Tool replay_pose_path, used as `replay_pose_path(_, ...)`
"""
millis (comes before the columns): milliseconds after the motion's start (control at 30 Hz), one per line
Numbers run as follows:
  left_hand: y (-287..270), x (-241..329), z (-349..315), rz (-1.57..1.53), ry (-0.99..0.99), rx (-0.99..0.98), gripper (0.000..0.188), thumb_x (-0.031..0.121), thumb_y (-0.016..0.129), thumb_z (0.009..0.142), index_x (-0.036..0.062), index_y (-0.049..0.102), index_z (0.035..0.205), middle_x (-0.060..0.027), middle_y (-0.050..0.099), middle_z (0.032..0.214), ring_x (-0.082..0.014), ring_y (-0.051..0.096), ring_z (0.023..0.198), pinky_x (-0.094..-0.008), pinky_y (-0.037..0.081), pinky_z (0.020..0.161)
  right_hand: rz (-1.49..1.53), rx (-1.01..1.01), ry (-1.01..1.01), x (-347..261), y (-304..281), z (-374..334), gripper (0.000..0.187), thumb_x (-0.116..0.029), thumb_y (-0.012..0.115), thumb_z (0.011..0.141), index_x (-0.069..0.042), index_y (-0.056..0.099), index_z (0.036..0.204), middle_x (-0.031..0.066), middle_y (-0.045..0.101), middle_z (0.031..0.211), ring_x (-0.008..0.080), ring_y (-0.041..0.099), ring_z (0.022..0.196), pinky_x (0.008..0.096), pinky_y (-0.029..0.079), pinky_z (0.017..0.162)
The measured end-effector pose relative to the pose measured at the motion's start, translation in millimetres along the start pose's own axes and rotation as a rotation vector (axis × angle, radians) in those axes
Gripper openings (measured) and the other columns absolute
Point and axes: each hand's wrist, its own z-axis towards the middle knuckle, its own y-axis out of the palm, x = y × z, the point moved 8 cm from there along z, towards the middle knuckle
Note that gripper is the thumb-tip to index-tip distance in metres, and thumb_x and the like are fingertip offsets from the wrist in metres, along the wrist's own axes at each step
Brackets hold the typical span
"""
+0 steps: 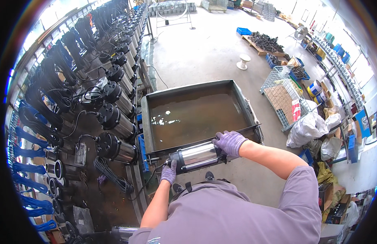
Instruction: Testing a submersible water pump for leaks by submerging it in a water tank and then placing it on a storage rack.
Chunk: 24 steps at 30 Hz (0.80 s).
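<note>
A submersible pump (200, 155) with a shiny steel barrel and black ends lies sideways along the near edge of a water tank (146, 122). My left hand (169, 174), in a purple knit glove, grips the black left end, where a dark cable runs down and to the left. Around the black right end is closed my right hand (230, 143), gloved alike; its fingertips are partly hidden behind the pump. Brownish water (196, 118) fills part of the tank, and light glints on its left side.
Rows of similar pumps (117, 120) with coiled cables stand on a bench along the left. A black cable coil (111, 175) lies near my left arm. To the right are a wire cage (284, 95), white sacks (308, 130) and a pallet of dark parts (266, 42). A white spool (244, 61) stands beyond the tank.
</note>
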Motion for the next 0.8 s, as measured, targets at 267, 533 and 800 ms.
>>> replay_pose_path(267,1.2,-2.3,1.1,0.010,0.013,0.008,0.090,0.079,0.051,0.096,0.0036,0.059,0.143,-0.0260,0.065,0.138,-0.0452,0.057,0.132,-0.0470,0.044,0.113,-0.074,0.063,-0.167,1.2,15.3,14.4,0.022,-0.017,0.067,0.093,-0.013,0.076,0.112,0.0104,0.068,0.122,0.0301,0.067,0.116,0.0443,0.058,0.093)
replay_pose_path(533,6.8,-4.9,4.1,-0.009,0.037,-0.021,0.089,0.079,0.049,0.097,0.0020,0.060,0.141,-0.0302,0.063,0.138,-0.0480,0.056,0.131,-0.0487,0.044,0.111,-0.003,0.039,0.009,6.9,18.8,10.1,0.018,-0.015,0.069,0.090,-0.009,0.076,0.106,0.0135,0.065,0.122,0.0329,0.067,0.114,0.0458,0.059,0.091)
replay_pose_path(800,-1.8,5.2,-1.5,0.019,0.026,0.068,0.093,0.080,0.046,0.097,-0.0028,0.061,0.137,-0.0338,0.064,0.133,-0.0511,0.055,0.130,-0.0488,0.043,0.112,0.203,0.037,0.130,11.6,25.8,29.2,0.031,-0.035,0.064,0.101,-0.007,0.073,0.109,0.0204,0.073,0.108,0.0388,0.073,0.103,0.0499,0.059,0.088)
